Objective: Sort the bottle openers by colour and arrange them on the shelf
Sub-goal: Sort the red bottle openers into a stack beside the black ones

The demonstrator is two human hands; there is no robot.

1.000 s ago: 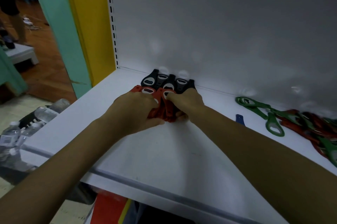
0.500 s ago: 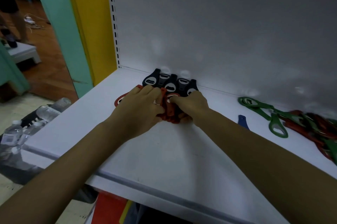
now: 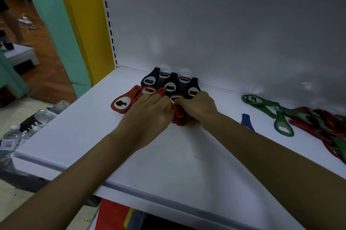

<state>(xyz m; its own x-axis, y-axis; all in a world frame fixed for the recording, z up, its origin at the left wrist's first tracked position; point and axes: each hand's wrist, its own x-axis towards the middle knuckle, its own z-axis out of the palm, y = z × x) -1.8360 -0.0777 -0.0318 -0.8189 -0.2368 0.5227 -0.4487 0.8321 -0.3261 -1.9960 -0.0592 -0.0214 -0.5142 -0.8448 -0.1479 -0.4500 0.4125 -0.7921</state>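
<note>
Two red bottle openers (image 3: 120,102) lay fanned on the shelf (image 3: 84,141), directly in front of the black row (image 3: 169,83), which I judged finished. My left hand (image 3: 149,115), fingers nearly straight, pressed on the next red ones. My right hand (image 3: 196,108) gripped the remaining red stack (image 3: 178,118), close against the black row's front edge. Right of the black row, well apart, a blue opener (image 3: 247,122), green openers (image 3: 280,117) and a mixed red-green heap (image 3: 327,124) awaited sorting. Half a second earlier my left hand mostly covered the leftmost red one. It now lay fully exposed, my hand drawn off it.
</note>
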